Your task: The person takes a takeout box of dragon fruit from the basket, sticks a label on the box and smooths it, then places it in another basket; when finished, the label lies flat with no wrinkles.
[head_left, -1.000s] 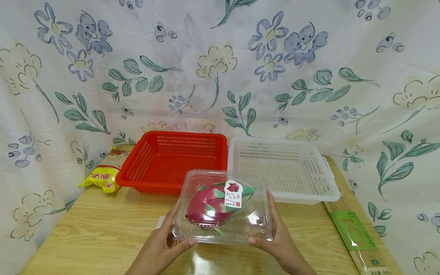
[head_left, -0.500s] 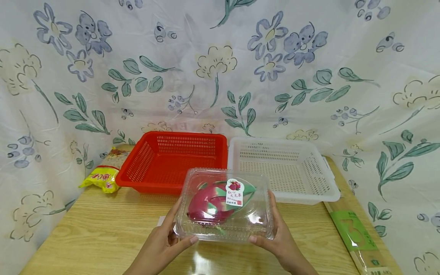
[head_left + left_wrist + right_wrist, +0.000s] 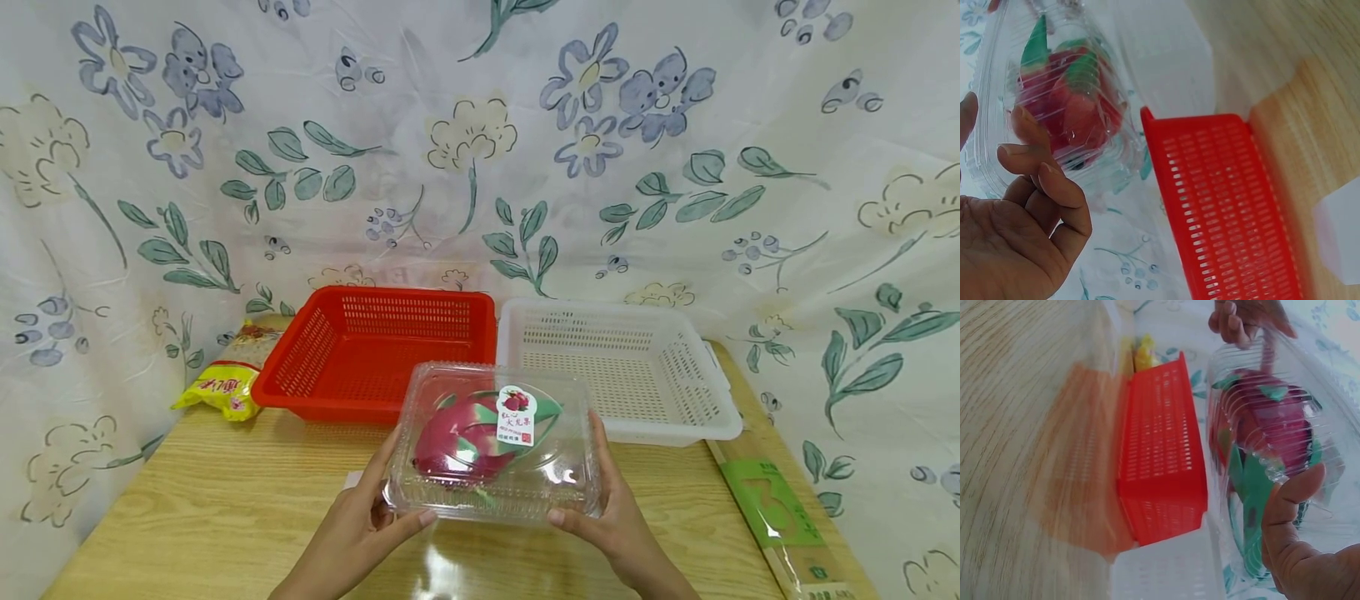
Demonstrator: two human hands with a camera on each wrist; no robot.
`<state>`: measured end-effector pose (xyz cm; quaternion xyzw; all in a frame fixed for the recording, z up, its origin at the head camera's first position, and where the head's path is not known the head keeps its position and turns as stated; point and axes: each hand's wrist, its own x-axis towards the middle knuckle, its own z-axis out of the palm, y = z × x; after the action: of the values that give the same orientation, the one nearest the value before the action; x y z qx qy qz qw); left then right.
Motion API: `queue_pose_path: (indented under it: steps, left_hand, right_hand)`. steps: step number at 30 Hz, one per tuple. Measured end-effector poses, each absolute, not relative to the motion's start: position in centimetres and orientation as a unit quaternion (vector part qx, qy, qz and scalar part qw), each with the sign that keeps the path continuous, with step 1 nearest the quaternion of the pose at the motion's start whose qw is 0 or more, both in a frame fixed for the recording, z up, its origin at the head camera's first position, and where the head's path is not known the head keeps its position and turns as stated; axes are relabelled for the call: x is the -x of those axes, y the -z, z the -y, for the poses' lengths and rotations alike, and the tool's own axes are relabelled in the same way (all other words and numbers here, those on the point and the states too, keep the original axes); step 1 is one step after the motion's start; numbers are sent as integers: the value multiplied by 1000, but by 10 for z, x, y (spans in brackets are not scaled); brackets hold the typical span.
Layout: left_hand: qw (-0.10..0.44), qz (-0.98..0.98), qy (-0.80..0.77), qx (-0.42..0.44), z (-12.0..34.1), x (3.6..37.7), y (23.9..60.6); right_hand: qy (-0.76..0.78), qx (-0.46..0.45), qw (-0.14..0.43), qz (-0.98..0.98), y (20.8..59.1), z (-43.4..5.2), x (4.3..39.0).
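Note:
A clear plastic clamshell box (image 3: 495, 446) with a pink dragon fruit (image 3: 457, 446) inside and a label (image 3: 516, 415) on its lid hangs above the wooden table (image 3: 225, 508). My left hand (image 3: 360, 525) grips its left side, thumb on the front edge. My right hand (image 3: 611, 517) grips its right side the same way. In the left wrist view the clamshell box (image 3: 1060, 106) is pressed by my left hand's fingers (image 3: 1029, 156). In the right wrist view my right thumb (image 3: 1291, 500) lies on the clamshell box (image 3: 1272, 456).
A red basket (image 3: 382, 350) and a white basket (image 3: 622, 367) stand side by side behind the box, both with nothing in them. A yellow snack bag (image 3: 225, 379) lies at the left. A green-labelled long packet (image 3: 780, 517) lies along the right table edge. A floral cloth (image 3: 480, 142) hangs behind.
The box has risen slightly and moved a little away from me, held by both hands. Nothing else has moved.

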<state>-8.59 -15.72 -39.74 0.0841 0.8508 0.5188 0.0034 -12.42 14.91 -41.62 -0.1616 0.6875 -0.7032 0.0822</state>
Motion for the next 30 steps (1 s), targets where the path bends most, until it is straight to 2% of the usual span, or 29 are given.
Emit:
queue_pose_path:
  steps: [30]
  left_hand:
    - [9,-853,-518,-56,150,93,394]
  right_hand:
    - [716,171,81,-671,413,-154,131]
